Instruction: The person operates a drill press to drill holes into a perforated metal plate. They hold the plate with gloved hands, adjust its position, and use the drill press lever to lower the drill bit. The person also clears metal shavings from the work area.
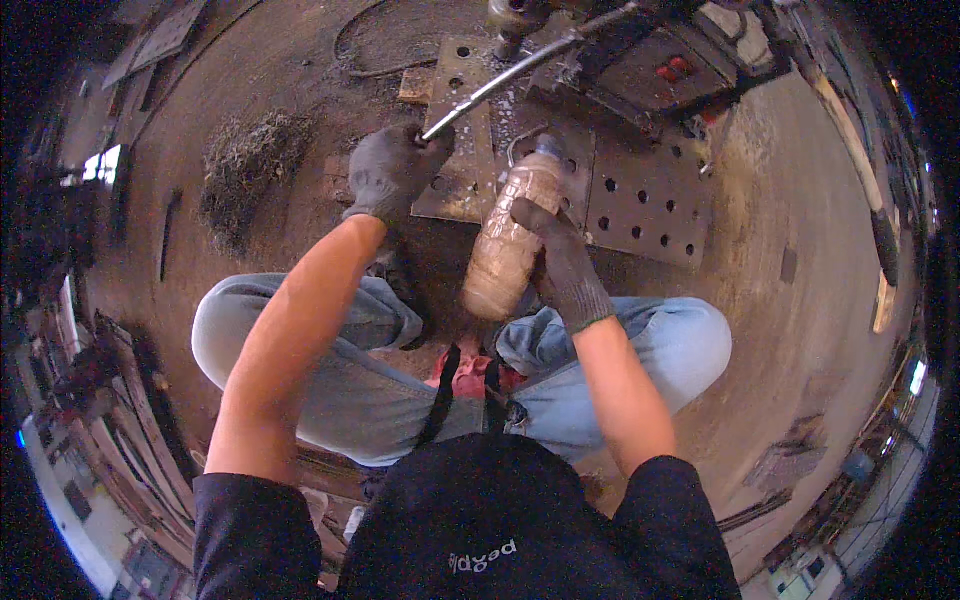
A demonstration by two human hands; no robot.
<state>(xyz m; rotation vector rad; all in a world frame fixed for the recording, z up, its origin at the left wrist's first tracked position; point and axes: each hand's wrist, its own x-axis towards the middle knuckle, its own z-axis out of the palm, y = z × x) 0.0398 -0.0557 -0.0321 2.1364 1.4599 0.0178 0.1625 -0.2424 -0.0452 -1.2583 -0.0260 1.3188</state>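
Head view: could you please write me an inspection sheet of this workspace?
Surface: metal plates with rows of round holes.
Things in hand: metal rod; brownish bottle, tilted.
Clutter: tangled heap, apparently shavings, left of the plates.
Hands: left hand gloved, fingers closed around the rod; right hand gloved, fingers around the bottle.
Cables: thin dark line curving across the floor; cable or hose unclear.
Surroundings: long strips at lower left.
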